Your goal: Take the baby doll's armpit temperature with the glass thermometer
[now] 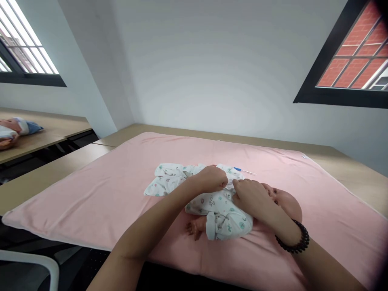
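Note:
A baby doll [286,202] in a white printed outfit [221,202] lies on its back on a pink blanket [121,186], head to the right. My left hand [212,179] is closed in a fist over the front of the outfit, fingertips turned out of sight. Close by at the chest and neckline, my right hand [250,196] curls its fingers on the cloth, partly covering the doll's face. The two hands are slightly apart. Just beyond them rests a thin clear thermometer [245,171] with a blue end. One doll hand [195,227] sticks out of its cuff nearest me.
The blanket covers most of a wooden table [360,178] against a white wall. Another doll [18,129] lies on a separate table at the left. A white chair frame [36,258] stands at the lower left.

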`<control>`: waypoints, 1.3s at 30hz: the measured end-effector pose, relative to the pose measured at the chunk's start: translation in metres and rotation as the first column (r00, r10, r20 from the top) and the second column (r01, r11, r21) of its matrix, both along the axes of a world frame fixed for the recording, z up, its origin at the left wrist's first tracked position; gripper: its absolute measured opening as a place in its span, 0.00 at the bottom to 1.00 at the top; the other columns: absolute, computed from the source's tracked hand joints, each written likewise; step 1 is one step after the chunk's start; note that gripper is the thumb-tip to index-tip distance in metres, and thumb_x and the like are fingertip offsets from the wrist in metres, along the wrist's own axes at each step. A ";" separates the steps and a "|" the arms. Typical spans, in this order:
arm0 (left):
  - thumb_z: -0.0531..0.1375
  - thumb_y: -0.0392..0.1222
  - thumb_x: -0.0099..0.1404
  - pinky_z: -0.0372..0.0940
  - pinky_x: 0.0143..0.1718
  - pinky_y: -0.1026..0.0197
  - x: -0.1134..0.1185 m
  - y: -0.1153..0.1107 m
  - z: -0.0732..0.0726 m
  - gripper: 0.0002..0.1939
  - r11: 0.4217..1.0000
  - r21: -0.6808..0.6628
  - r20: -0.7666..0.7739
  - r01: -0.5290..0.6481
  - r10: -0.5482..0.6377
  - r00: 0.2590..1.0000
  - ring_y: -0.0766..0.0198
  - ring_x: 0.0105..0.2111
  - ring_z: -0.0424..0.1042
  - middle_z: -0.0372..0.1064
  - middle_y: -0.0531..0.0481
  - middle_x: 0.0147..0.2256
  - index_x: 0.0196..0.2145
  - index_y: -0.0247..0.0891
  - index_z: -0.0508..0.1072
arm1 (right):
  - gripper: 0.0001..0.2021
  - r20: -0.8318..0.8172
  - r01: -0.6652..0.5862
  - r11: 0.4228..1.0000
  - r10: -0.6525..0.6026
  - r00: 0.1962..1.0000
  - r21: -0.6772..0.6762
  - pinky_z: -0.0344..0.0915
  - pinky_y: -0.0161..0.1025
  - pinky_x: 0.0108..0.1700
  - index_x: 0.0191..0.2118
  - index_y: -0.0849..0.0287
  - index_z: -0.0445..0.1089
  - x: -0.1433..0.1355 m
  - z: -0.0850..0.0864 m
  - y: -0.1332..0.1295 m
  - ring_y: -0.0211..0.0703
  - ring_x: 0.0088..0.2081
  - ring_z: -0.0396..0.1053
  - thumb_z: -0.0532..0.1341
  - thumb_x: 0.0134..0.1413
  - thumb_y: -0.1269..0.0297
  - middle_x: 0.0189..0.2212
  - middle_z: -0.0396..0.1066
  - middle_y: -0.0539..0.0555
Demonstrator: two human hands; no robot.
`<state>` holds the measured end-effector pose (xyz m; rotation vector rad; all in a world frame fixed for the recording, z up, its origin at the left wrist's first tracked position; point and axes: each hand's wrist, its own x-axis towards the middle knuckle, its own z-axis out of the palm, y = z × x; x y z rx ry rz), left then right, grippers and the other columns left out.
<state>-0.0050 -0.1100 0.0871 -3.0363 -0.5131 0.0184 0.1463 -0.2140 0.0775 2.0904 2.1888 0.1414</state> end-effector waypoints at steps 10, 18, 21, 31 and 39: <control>0.55 0.29 0.63 0.62 0.57 0.50 -0.003 -0.001 0.006 0.11 0.989 -0.147 -0.086 -0.027 0.014 0.996 0.67 0.28 0.62 0.73 0.52 0.31 0.26 0.37 0.73 | 0.05 -0.032 -0.024 1.000 0.023 0.999 -0.020 0.41 0.40 0.28 0.34 0.60 0.64 -0.001 0.005 -0.003 0.35 0.23 0.52 0.54 0.55 0.75 0.26 0.66 0.51; 0.58 0.38 0.67 0.65 0.44 0.62 -0.052 0.042 0.028 0.14 0.860 -0.479 -0.133 -0.176 0.128 0.983 0.62 0.44 0.72 0.74 0.46 0.47 0.50 0.38 0.73 | 0.07 -0.050 0.008 1.000 -0.007 0.999 0.010 0.40 0.40 0.27 0.29 0.58 0.58 0.013 0.009 -0.003 0.36 0.22 0.48 0.55 0.57 0.70 0.22 0.60 0.49; 0.59 0.40 0.66 0.65 0.43 0.62 -0.058 0.054 0.023 0.10 0.834 -0.513 -0.171 -0.203 0.132 0.976 0.62 0.43 0.72 0.74 0.48 0.46 0.45 0.38 0.73 | 0.07 -0.056 0.035 0.999 -0.033 0.998 0.035 0.40 0.40 0.28 0.29 0.58 0.57 0.016 0.007 -0.003 0.36 0.22 0.47 0.55 0.56 0.70 0.22 0.60 0.49; 0.58 0.45 0.66 0.62 0.37 0.62 -0.047 0.059 0.009 0.09 0.793 -0.596 -0.106 -0.126 0.078 0.991 0.64 0.36 0.67 0.71 0.51 0.38 0.39 0.37 0.71 | 0.07 -0.024 -0.011 0.999 0.012 1.000 0.050 0.39 0.40 0.27 0.27 0.58 0.55 0.014 0.005 -0.002 0.36 0.21 0.42 0.54 0.55 0.71 0.19 0.56 0.48; 0.61 0.38 0.60 0.60 0.33 0.63 -0.042 0.060 0.005 0.03 0.768 -0.627 -0.096 -0.132 0.092 0.991 0.65 0.32 0.65 0.68 0.53 0.32 0.32 0.37 0.70 | 0.07 -0.011 -0.016 0.999 0.017 1.000 0.029 0.40 0.40 0.30 0.28 0.58 0.57 0.011 0.008 -0.002 0.36 0.22 0.42 0.54 0.54 0.73 0.19 0.54 0.48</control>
